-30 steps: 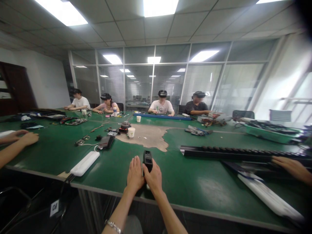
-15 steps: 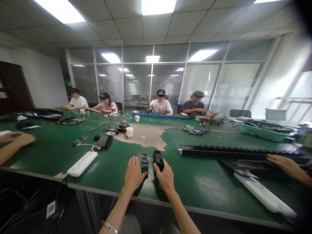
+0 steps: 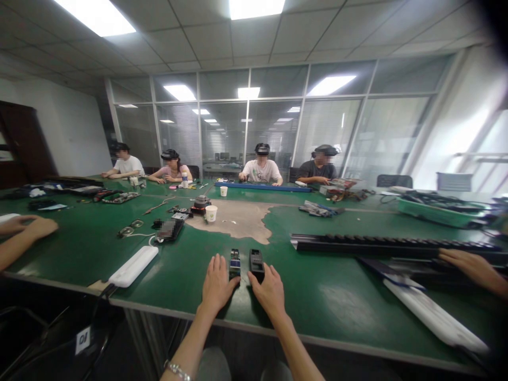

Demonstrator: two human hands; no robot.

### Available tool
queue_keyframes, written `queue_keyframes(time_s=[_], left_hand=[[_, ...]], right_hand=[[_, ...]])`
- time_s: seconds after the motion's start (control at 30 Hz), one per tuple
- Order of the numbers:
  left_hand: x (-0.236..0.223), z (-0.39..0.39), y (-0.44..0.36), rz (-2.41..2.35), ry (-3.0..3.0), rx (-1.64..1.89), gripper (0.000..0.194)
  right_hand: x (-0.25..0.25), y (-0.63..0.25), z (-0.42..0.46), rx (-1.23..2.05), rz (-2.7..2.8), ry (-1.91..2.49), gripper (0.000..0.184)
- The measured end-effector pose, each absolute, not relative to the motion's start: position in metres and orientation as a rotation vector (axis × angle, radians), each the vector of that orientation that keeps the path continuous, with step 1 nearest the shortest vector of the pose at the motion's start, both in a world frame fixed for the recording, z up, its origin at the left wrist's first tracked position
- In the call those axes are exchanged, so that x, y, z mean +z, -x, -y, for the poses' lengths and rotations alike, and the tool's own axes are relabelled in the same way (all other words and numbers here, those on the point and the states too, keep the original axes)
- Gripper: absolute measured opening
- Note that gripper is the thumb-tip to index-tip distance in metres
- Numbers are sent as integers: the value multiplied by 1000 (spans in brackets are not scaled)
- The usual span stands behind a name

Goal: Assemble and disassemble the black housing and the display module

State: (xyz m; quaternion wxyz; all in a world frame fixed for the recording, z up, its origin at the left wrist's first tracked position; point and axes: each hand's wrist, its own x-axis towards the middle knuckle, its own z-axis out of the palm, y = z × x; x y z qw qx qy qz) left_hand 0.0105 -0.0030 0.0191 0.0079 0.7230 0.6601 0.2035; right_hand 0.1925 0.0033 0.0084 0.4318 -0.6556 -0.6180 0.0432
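Two small black devices lie side by side on the green table just in front of me. My left hand rests behind the left device, which has a blue patch on top. Its fingers point forward and its thumb and forefinger pinch the device's near end. My right hand grips the near end of the plain black right device. The two hands are a small gap apart.
A white power strip lies to my left. A long black rail and a white strip lie to my right, under another person's hand. Someone's hands rest at the left edge. A paper cup stands mid-table, with several people seated beyond.
One second ago both hands held a single black device together. It has come apart into two pieces, and the right hand has set its piece down beside the left one.
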Motion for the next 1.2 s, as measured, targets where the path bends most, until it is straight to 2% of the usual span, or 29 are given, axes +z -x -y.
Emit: queue_keyframes(time_s=[0.13, 0.27, 0.37, 0.5, 0.67, 0.8, 0.93, 1.2], left_hand=[[24, 6, -11, -2056, -2269, 610, 82], [26, 8, -12, -2077, -2275, 592, 79], [26, 8, -12, -2077, -2283, 588, 80], [26, 9, -12, -2060, -2283, 594, 77], [27, 9, -13, -2007, -2287, 597, 64], [28, 9, -13, -2003, -2278, 617, 66], [27, 8, -13, -2017, -2266, 629, 67], [24, 8, -13, -2033, -2273, 628, 66]], right_hand=[[6, -192, -4, 32, 1642, 1718, 67], [3, -193, -7, -8, 1610, 1719, 87], [2, -194, -9, -11, 1589, 1675, 92], [1, -195, -9, 7, 1586, 1645, 87], [0, -197, -8, -5, 1653, 1600, 67], [6, -198, -6, 29, 1637, 1557, 60], [25, -194, -2, 184, 1577, 1510, 50], [71, -157, 0, 313, 1573, 1402, 44]])
